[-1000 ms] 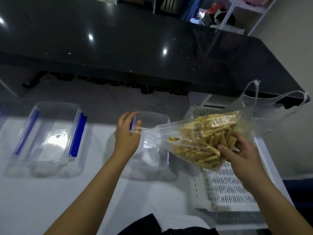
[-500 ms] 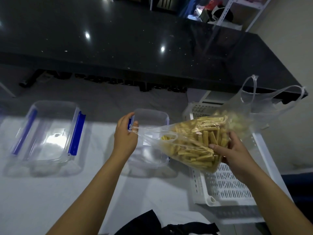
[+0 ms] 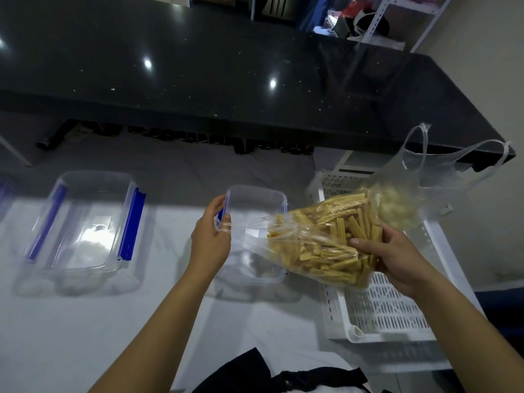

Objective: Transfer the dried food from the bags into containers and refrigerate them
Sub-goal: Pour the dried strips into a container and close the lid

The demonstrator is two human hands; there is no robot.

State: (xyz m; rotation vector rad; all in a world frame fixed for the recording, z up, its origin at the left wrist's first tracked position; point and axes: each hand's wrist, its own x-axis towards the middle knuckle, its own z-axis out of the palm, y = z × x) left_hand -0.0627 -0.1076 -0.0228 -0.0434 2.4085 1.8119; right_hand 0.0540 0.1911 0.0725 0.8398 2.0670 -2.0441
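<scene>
A clear bag (image 3: pixel 320 245) of yellow dried sticks is held just above an open container (image 3: pixel 256 192). Its handle is pinched in the left hand (image 3: pixel 209 242) at the container's left rim, while its bulk is cupped in the curled fingers of the right hand (image 3: pixel 397 259). For a clean pour, the mouth is best aimed inside the rim and the base raised gradually, lest sticks be spilled toward the white crate (image 3: pixel 391 313).

The white surface (image 3: pixel 85 336) carries a clear container with blue latches (image 3: pixel 82 222) toward its left edge, a smaller clear container (image 3: pixel 255 199) mid-surface, and a white slotted basket (image 3: pixel 382 316) at its right edge.
</scene>
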